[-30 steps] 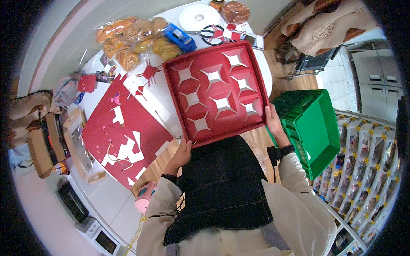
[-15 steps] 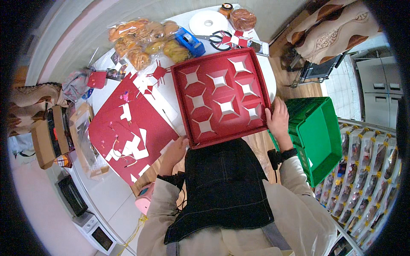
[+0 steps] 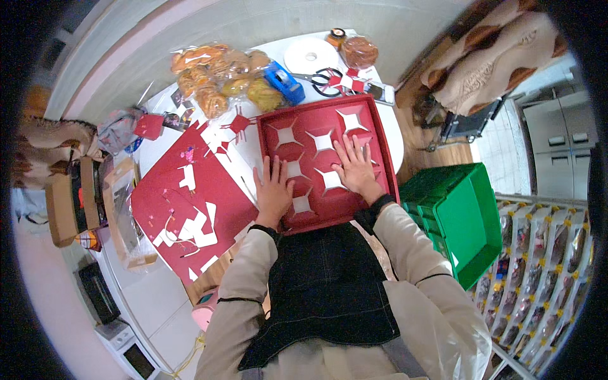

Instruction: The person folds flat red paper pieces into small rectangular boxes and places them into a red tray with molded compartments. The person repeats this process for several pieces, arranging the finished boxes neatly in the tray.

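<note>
A large red paper sheet [image 3: 304, 123] with several star-shaped cut-outs lies on the round white table [image 3: 396, 136]. My left hand [image 3: 273, 190] rests flat on its left part, fingers spread. My right hand [image 3: 356, 166] presses flat on its middle right, fingers apart. Neither hand holds anything. Left of the sheet lies another red sheet [image 3: 190, 202] strewn with white paper scraps.
Bags of pastries [image 3: 218, 76], a blue tape dispenser [image 3: 284, 82], scissors [image 3: 326, 79], a white tape roll [image 3: 310, 56] and a phone [image 3: 380, 93] sit at the table's far side. A green crate [image 3: 462, 221] stands to my right. Boxes [image 3: 63, 202] line the left.
My hands let go of the sheet's lower edges and moved onto its top, lying flat. The sheet shifted slightly as the view tilted.
</note>
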A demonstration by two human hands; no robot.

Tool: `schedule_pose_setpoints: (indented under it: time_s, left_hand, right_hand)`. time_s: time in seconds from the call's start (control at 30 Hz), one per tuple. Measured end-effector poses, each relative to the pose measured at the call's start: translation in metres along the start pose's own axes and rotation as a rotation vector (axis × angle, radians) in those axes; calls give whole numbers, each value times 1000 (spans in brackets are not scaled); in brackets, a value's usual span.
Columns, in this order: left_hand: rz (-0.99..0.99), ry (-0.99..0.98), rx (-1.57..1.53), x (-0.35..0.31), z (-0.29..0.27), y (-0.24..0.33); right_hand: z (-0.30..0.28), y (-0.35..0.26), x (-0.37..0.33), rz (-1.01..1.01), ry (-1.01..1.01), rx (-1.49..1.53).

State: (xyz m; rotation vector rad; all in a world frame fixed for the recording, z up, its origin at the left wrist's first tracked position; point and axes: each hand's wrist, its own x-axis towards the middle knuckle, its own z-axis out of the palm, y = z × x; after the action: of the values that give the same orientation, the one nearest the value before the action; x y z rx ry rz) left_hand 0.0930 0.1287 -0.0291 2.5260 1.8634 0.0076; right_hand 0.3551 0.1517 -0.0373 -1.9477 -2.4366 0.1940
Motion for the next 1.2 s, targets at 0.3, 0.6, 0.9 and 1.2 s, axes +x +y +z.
schedule_pose_setpoints:
  time_s: [0.3,0.6,0.9,1.2]
  left_hand:
    - [-64,119,-440,-7,-10,0]
    - [-849,608,-397,-159,17,-141]
    - [-1419,586,-1185,-229,51,-278]
    - [-1314,347,-1198,-213,48,-282]
  right_hand:
    - [-55,-1,-23,-114,323,306]
    - [-81,-39,-48,28,-113,1002]
    - [-42,-244,47,-137,-835,1511]
    - [70,-417,105,-173,-367,835]
